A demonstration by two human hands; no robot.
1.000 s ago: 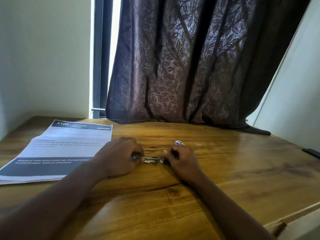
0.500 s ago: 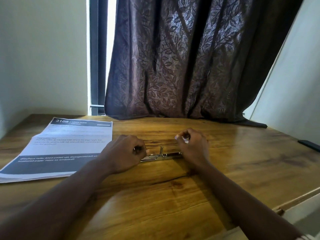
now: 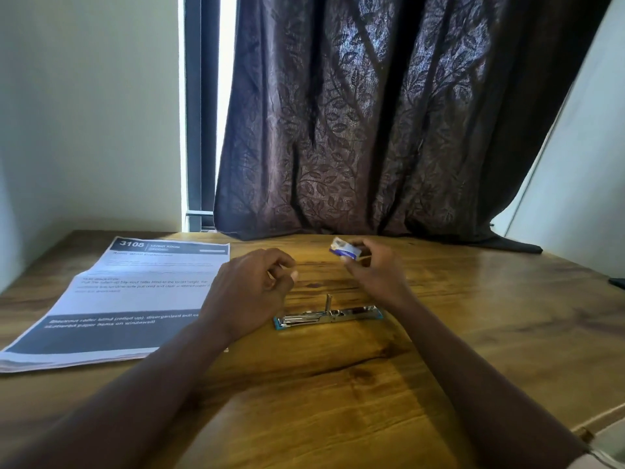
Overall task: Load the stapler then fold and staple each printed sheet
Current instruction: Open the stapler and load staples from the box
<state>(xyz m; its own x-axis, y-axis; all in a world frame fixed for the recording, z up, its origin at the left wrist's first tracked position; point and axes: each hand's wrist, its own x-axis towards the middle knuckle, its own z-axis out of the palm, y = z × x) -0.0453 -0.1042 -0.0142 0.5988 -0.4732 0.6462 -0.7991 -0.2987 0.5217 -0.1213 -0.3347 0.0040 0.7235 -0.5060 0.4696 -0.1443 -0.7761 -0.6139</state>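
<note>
A small metal stapler (image 3: 328,316) with a blue base lies flipped fully open and flat on the wooden table (image 3: 338,401), its pusher sticking up in the middle. My right hand (image 3: 375,272) hovers above and behind it, holding a small blue and white staple box (image 3: 345,249) in its fingertips. My left hand (image 3: 253,286) hangs just left of the stapler with its fingers curled loosely and nothing in them. A stack of printed sheets (image 3: 135,296) headed "3108" lies flat at the left.
A dark patterned curtain (image 3: 389,130) hangs down onto the back of the table. A dark flat object (image 3: 617,283) shows at the right edge. The table's front right corner (image 3: 585,431) is near my right forearm.
Both hands have let go of the stapler, which now lies spread open on the table. My right hand has lifted up and back with the staple box. My left hand has lifted off the stapler.
</note>
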